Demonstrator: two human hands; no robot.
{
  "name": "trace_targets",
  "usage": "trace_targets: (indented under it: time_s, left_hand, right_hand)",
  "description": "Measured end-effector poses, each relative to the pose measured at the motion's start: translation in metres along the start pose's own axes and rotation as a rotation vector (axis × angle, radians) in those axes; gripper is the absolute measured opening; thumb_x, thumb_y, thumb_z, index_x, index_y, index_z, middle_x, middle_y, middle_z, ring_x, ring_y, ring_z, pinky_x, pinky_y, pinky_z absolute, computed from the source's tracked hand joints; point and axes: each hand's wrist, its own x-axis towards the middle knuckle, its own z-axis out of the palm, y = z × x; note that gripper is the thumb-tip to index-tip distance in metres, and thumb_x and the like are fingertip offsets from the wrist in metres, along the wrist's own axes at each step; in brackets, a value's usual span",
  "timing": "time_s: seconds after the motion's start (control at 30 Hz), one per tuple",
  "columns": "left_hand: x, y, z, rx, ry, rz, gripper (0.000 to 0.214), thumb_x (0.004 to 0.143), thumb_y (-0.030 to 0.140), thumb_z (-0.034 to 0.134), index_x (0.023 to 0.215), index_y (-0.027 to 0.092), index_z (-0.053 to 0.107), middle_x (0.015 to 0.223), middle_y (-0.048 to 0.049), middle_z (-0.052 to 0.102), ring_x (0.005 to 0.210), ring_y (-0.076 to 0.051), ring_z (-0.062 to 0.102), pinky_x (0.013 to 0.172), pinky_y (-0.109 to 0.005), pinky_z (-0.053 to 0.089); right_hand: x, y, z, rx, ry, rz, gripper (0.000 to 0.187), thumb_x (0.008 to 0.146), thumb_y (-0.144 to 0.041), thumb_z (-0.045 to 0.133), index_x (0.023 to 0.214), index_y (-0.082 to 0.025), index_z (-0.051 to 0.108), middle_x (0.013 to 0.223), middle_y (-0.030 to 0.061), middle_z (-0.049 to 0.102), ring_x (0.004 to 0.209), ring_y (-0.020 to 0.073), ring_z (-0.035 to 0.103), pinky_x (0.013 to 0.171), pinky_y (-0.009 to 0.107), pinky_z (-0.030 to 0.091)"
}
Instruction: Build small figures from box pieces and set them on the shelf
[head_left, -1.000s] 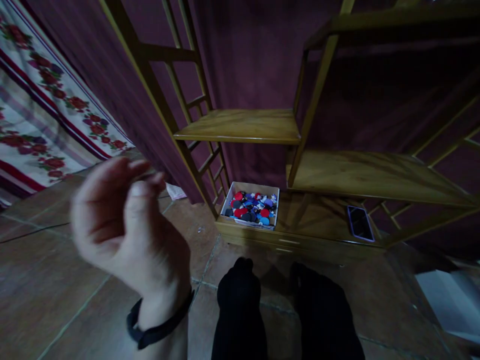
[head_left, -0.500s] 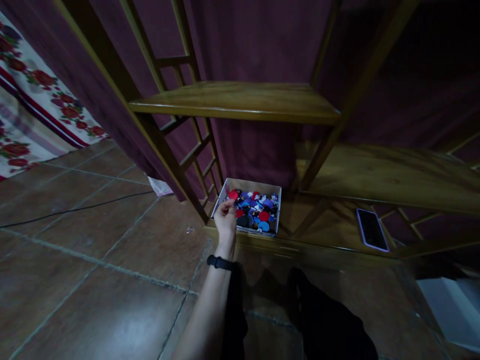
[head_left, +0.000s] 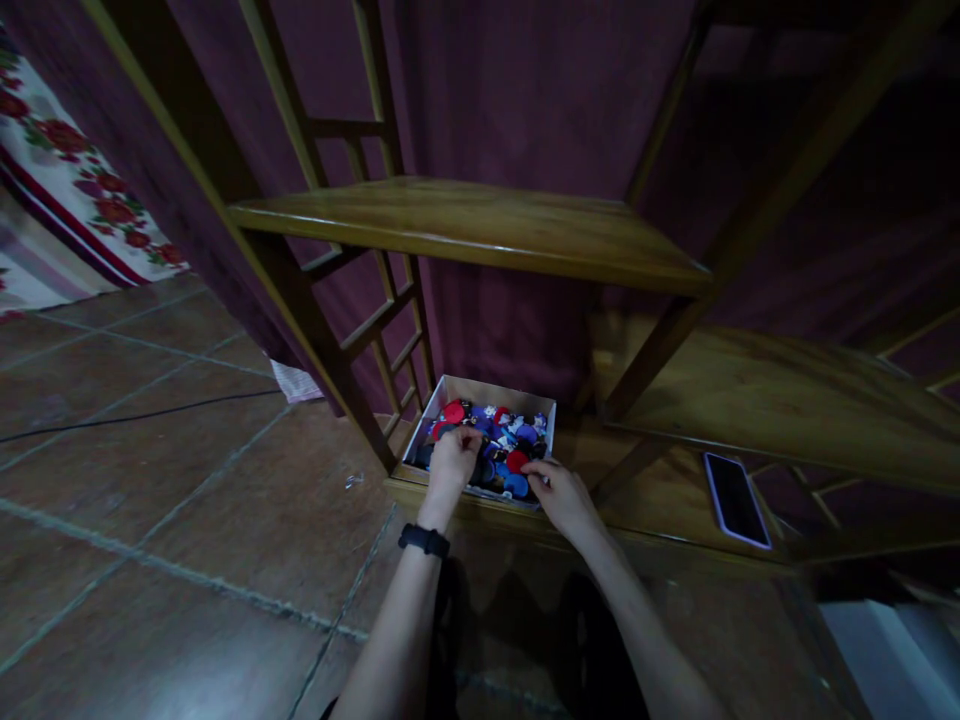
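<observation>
A shallow white box (head_left: 495, 391) filled with several small red, blue and black pieces (head_left: 501, 442) sits on the bottom board of a wooden shelf unit (head_left: 480, 225). My left hand (head_left: 452, 458), a black band on its wrist, reaches over the box's near left edge with fingers curled among the pieces. My right hand (head_left: 561, 492) rests at the box's near right corner, fingertips touching the rim and the pieces there. What either hand holds is too small and dark to make out.
A phone (head_left: 736, 486) lies flat on the bottom board to the right of the box. A black cable (head_left: 135, 418) crosses the tiled floor at left. A flowered cloth (head_left: 67, 190) hangs at far left. My dark-clad knees are below the hands.
My left hand went from raised near my face down into the box. My right hand has come into view at the box's right corner. The view moved closer to the shelf.
</observation>
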Motion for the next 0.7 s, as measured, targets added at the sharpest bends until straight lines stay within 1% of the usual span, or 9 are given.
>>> trace_targets:
  time_s: [0.07, 0.13, 0.23, 0.3, 0.37, 0.43, 0.57, 0.63, 0.7]
  left_hand:
    - [-0.001, 0.001, 0.001, 0.227, -0.088, 0.015, 0.011, 0.071, 0.02, 0.059, 0.075, 0.023, 0.069, 0.07, -0.0032, 0.066, 0.072, -0.018, 0.06, 0.066, -0.026, 0.044]
    - [-0.004, 0.002, 0.006, 0.403, -0.184, 0.059, 0.016, 0.072, 0.018, 0.058, 0.081, 0.025, 0.07, 0.08, -0.0037, 0.068, 0.082, -0.019, 0.06, 0.073, -0.027, 0.043]
    - [-0.01, 0.004, 0.018, 0.558, -0.302, 0.184, 0.03, 0.071, 0.015, 0.061, 0.096, 0.028, 0.068, 0.101, -0.0039, 0.064, 0.097, -0.02, 0.056, 0.084, -0.028, 0.041]
    - [-0.013, 0.004, 0.027, 0.634, -0.338, 0.247, 0.034, 0.073, 0.013, 0.058, 0.102, 0.029, 0.065, 0.11, -0.0049, 0.061, 0.104, -0.021, 0.053, 0.088, -0.03, 0.039]
    - [-0.015, 0.003, 0.033, 0.693, -0.329, 0.26, 0.034, 0.077, 0.014, 0.053, 0.105, 0.028, 0.064, 0.112, -0.0066, 0.059, 0.105, -0.021, 0.052, 0.089, -0.032, 0.038]
    - [-0.014, 0.002, 0.036, 0.732, -0.294, 0.234, 0.032, 0.081, 0.015, 0.047, 0.106, 0.027, 0.063, 0.109, -0.0078, 0.06, 0.103, -0.021, 0.053, 0.088, -0.032, 0.038]
    - [-0.009, 0.0, 0.034, 0.749, -0.231, 0.104, 0.027, 0.085, 0.022, 0.044, 0.105, 0.025, 0.062, 0.097, -0.0078, 0.065, 0.093, -0.021, 0.058, 0.08, -0.03, 0.041]
    - [-0.007, 0.001, 0.031, 0.745, -0.167, 0.073, 0.025, 0.085, 0.024, 0.044, 0.102, 0.023, 0.062, 0.095, -0.008, 0.065, 0.09, -0.02, 0.059, 0.078, -0.029, 0.041]
    - [-0.007, 0.002, 0.027, 0.74, -0.064, 0.106, 0.024, 0.085, 0.022, 0.043, 0.098, 0.022, 0.063, 0.1, -0.0089, 0.063, 0.093, -0.02, 0.057, 0.081, -0.029, 0.04]
  right_hand:
    - [0.008, 0.006, 0.01, -0.174, -0.081, 0.018, 0.025, 0.081, -0.017, 0.051, 0.1, -0.025, 0.065, 0.106, 0.0019, 0.063, 0.102, 0.0171, 0.055, 0.089, 0.026, 0.039]
    - [0.011, 0.004, 0.016, -0.304, -0.139, 0.025, 0.024, 0.078, -0.018, 0.054, 0.098, -0.024, 0.065, 0.105, 0.0038, 0.063, 0.106, 0.0199, 0.051, 0.089, 0.028, 0.037]
    - [0.013, -0.004, 0.025, -0.411, -0.153, 0.035, 0.023, 0.077, -0.023, 0.057, 0.098, -0.024, 0.064, 0.106, 0.005, 0.064, 0.108, 0.0241, 0.048, 0.091, 0.035, 0.033]
    - [0.016, -0.007, 0.03, -0.437, -0.155, 0.05, 0.025, 0.077, -0.023, 0.056, 0.102, -0.024, 0.062, 0.108, 0.0056, 0.064, 0.109, 0.0253, 0.047, 0.092, 0.038, 0.031]
    - [0.02, -0.007, 0.035, -0.444, -0.17, 0.063, 0.028, 0.077, -0.023, 0.056, 0.105, -0.024, 0.06, 0.107, 0.0063, 0.064, 0.11, 0.0258, 0.046, 0.093, 0.039, 0.029]
    - [0.024, -0.004, 0.038, -0.448, -0.171, 0.064, 0.035, 0.076, -0.022, 0.057, 0.111, -0.024, 0.057, 0.11, 0.0063, 0.064, 0.112, 0.026, 0.046, 0.095, 0.039, 0.027]
    - [0.026, 0.001, 0.04, -0.468, -0.115, 0.051, 0.04, 0.077, -0.015, 0.053, 0.116, -0.023, 0.053, 0.118, 0.0067, 0.058, 0.114, 0.0251, 0.045, 0.097, 0.038, 0.026]
    - [0.026, 0.001, 0.038, -0.475, -0.092, 0.056, 0.035, 0.078, -0.012, 0.048, 0.111, -0.021, 0.056, 0.114, 0.0076, 0.059, 0.112, 0.0239, 0.047, 0.096, 0.037, 0.027]
    - [0.026, 0.001, 0.034, -0.465, -0.091, 0.069, 0.027, 0.078, -0.011, 0.047, 0.101, -0.02, 0.06, 0.108, 0.0079, 0.061, 0.108, 0.0231, 0.05, 0.093, 0.034, 0.03]
